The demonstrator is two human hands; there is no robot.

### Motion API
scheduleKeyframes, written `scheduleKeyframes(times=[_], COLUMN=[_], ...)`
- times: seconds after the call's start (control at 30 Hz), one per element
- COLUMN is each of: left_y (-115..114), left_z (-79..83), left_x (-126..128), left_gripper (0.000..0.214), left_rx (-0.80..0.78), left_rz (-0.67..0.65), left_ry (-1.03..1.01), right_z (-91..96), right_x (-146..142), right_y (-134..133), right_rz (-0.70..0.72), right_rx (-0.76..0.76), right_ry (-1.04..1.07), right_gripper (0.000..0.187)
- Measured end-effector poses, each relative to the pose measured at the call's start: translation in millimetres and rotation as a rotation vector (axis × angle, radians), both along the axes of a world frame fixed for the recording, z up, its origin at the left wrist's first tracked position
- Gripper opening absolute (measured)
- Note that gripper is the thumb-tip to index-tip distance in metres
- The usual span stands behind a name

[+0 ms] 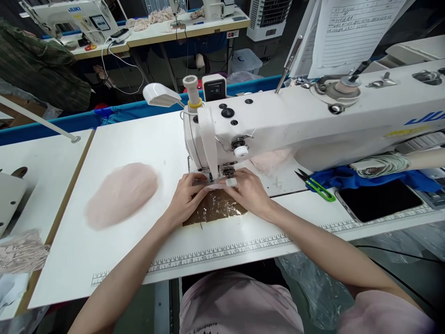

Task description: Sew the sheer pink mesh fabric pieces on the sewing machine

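Left hand [186,197] pinches pale fabric [216,186] below the head of the sewing machine [271,116]; right hand [251,192] meets its other end, finger grip unclear, cannot tell. Uneven pulling could skew the fabric; straying too close risks pricking.

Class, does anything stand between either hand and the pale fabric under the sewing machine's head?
Nothing visible does: the left hand and the right hand both touch the pale fabric under the sewing machine's head.
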State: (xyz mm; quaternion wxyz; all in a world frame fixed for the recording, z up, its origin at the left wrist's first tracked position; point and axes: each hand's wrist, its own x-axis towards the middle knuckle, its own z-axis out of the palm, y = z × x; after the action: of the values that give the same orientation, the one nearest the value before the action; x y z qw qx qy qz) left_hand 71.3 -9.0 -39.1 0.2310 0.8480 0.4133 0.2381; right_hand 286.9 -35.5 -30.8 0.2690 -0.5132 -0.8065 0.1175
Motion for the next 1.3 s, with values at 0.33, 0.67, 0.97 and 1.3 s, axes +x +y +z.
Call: scheduleKeyframes(times=[0.33,0.67,0.97,1.3], left_y=[-28,-28,-12,-21], left_z=[1.5,1.0,-2.8,-1.1], left_x=[-3,-2,-2,0], left_gripper=[0.028,0.03,0.031,0.031], left_rx=[0.584,0.584,0.525,0.542], left_rz=[-0.143,-0.151,-0.124,-0.14], left_ry=[0.329,0.36,0.324,0.282], right_z=[-1.5,-0.4,-6.3,-13.5], right_x=[1,0,-3,-4], right_y=[-15,-15,-6,-7], right_rz=[0.196,0.21,0.142,0.129], right_rx=[0.218,0.222,0.272,0.347], right_ry=[-0.182,-0.194,-0.261,-0.341], right_gripper=[0.02,0.021,0.023,0.02])
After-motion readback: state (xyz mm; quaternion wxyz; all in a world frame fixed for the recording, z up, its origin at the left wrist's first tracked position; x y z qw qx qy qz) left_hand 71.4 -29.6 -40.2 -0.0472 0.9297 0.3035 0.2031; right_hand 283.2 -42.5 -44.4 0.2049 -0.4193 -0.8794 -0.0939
